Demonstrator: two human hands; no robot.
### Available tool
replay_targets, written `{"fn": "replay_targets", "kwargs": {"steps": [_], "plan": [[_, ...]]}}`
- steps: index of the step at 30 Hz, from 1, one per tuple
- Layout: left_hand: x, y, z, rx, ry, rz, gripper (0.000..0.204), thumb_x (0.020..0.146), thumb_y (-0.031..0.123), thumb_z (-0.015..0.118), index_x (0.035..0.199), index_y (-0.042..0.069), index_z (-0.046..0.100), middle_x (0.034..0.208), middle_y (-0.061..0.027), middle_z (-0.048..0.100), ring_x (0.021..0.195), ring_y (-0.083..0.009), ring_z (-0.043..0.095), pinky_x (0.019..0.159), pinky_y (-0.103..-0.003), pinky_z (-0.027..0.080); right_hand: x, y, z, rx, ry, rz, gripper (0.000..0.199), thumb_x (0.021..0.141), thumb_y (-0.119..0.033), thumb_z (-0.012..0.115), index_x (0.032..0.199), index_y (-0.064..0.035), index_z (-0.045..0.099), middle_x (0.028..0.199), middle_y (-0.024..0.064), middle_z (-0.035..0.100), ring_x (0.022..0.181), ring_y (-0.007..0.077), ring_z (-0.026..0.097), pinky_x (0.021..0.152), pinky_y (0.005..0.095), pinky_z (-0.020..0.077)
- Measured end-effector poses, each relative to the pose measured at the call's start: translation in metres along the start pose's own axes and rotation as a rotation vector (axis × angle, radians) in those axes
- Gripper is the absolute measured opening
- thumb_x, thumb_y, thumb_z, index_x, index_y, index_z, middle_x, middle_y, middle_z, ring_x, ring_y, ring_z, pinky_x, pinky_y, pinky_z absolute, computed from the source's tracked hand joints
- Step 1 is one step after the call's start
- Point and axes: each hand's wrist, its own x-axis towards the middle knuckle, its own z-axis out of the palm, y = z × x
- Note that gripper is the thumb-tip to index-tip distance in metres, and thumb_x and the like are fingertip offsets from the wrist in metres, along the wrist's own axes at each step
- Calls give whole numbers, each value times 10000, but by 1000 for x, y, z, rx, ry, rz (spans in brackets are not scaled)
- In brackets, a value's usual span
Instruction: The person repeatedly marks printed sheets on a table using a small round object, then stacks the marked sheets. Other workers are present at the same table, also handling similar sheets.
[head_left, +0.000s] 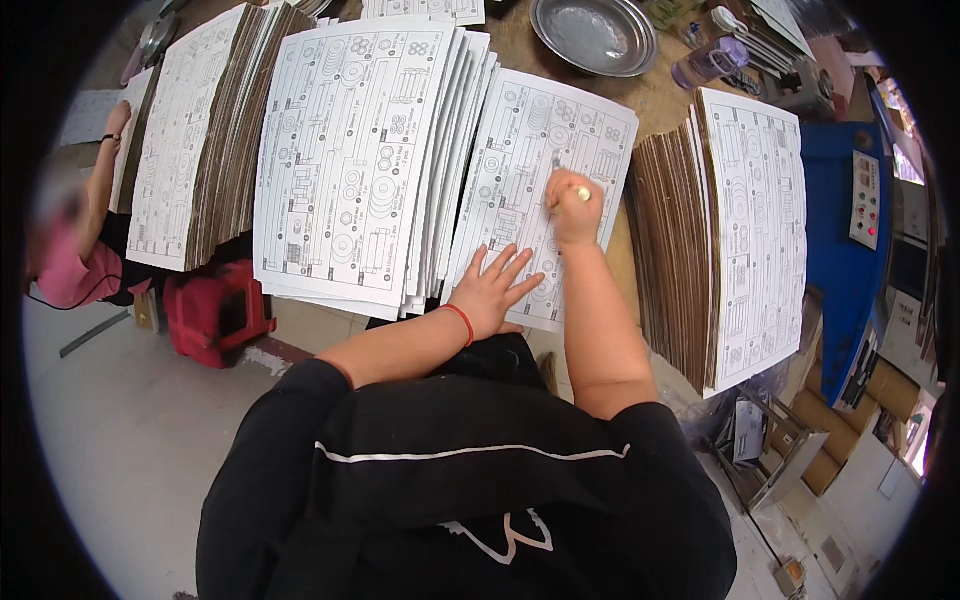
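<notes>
A printed sheet (520, 130) with rows of line drawings of hardware parts lies in front of me on the table. My left hand (490, 292) rests flat on its lower part, fingers spread, with a red cord round the wrist. Closed in a fist above the sheet's middle, my right hand (575, 208) grips a slim tool (583, 194) with a round, yellowish end. The fist hides most of this tool, so its kind cannot be told. A small grey tip seems to show beyond the fingers, at the paper.
Tall stacks of similar printed sheets stand left (350, 170) and right (755, 240). A metal bowl (595, 35) and a purple bottle (712, 62) sit at the back. Another person's arm (100, 180) reaches in at the far left, near a red stool (215, 315). A blue machine (845, 200) stands right.
</notes>
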Motion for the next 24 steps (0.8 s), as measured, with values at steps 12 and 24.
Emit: {"fn": "replay_targets", "kwargs": {"steps": [12,24], "plan": [[-3,17,-31,7,6,188,640,879,362,623,1378,-3,456,1438,-308,382,1338,-423,395,1085,-447,372,-44,-73,-21,-235,151,43,147,770,-77,549,653,-2,597,717,103,616,660,194,566,638,332,464],[-141,-50,-256,-367,1184,194,451,748,-75,587,1184,30,636,1138,-154,672,920,-316,671,772,-385,538,-105,-228,-29,87,199,-401,234,779,-239,449,604,-84,441,596,72,459,692,225,442,959,428,354]]}}
